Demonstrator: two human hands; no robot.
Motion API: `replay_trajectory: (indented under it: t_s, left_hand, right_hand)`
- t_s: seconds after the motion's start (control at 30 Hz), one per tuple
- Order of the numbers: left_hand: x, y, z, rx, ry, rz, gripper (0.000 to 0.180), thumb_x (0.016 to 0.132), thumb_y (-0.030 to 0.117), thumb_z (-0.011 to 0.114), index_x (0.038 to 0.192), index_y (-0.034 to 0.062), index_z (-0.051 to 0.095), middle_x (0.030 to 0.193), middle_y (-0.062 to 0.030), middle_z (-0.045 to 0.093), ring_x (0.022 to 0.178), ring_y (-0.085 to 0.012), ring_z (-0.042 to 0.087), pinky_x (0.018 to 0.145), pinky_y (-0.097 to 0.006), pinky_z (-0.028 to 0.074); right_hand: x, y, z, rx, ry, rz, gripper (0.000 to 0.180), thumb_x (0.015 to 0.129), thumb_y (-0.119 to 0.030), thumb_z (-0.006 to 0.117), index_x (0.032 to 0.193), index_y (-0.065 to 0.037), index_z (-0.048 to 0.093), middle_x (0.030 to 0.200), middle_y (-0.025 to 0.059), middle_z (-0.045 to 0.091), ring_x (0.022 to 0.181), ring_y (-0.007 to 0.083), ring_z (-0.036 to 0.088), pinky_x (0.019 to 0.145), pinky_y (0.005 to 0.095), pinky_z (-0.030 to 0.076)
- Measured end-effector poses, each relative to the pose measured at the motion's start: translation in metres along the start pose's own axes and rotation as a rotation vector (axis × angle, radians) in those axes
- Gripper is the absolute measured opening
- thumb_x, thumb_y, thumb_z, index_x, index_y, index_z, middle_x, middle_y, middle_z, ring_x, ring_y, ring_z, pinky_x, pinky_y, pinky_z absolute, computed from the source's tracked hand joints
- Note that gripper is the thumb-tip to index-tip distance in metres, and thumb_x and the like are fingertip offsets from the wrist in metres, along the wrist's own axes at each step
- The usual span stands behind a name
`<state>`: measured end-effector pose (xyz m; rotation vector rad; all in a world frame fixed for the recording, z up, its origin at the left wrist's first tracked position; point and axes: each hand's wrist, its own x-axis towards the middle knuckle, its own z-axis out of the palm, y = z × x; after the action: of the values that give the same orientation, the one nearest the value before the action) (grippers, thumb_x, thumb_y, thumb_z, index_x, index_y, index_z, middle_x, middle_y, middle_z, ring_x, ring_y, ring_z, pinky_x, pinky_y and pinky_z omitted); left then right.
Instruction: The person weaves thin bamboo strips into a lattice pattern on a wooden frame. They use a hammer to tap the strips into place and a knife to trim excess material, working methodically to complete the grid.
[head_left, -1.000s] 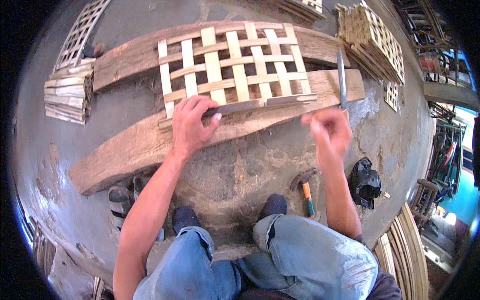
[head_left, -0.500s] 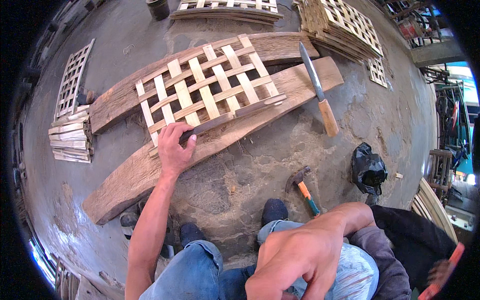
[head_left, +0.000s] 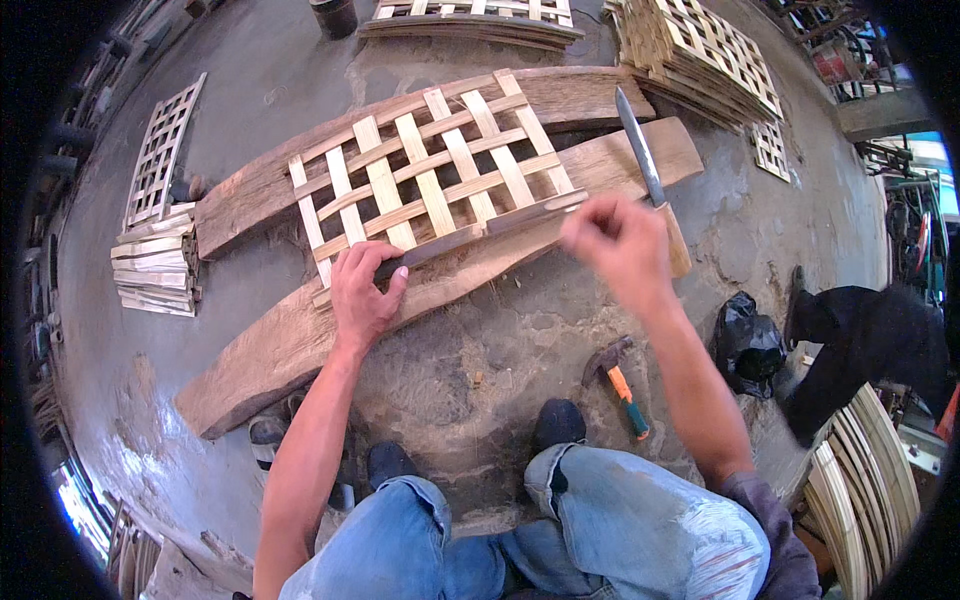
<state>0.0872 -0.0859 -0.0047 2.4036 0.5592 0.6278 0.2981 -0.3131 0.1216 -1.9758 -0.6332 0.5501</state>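
A pale woven wood-slat lattice panel lies across two thick, rough wooden beams. Along its near edge runs a long, flat, dark bar. My left hand grips the bar's left end, thumb on the near side, fingers over the panel corner. Above the near beam, by the panel's right corner, hovers my right hand. It is blurred, with fingers curled in a pinch; whatever lies between them is hidden. Just beyond it a long knife rests on the beam, its wooden handle partly behind my right hand.
A hammer with an orange and green handle lies before my feet, left of a black plastic bag. Stacked lattice panels stand at the far right, bundled slats at left. At lower right are curved wooden strips and a dark-clothed person.
My right hand has risen from over my lap to the panel's right corner. My left hand keeps its grip on the bar. The person at the right has shifted, and the view has moved slightly.
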Motion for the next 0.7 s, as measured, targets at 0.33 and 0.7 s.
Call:
replay_trajectory:
  t_s: [0.33,0.7]
  left_hand:
    - [0.004,0.006,0.004,-0.014,-0.017,-0.008,0.022,0.077,0.015,0.075,0.097,0.0096,0.068,0.102,-0.0061,0.066,0.098,-0.0281,0.060,0.089,-0.040,0.046]
    - [0.005,0.004,0.002,-0.010,-0.051,-0.007,0.022,0.077,0.017,0.075,0.096,0.0084,0.069,0.102,-0.0074,0.066,0.099,-0.0288,0.059,0.089,-0.041,0.045]
  right_hand:
    - [0.065,0.141,-0.013,0.158,0.195,0.204,0.019,0.088,-0.010,0.074,0.103,0.001,0.071,0.084,0.0016,0.070,0.072,0.0080,0.063,0.065,0.0235,0.051]
    - [0.076,0.155,-0.016,0.061,0.130,0.193,0.018,0.084,-0.012,0.078,0.098,-0.003,0.073,0.083,0.0024,0.072,0.074,0.0107,0.066,0.069,0.0268,0.053]
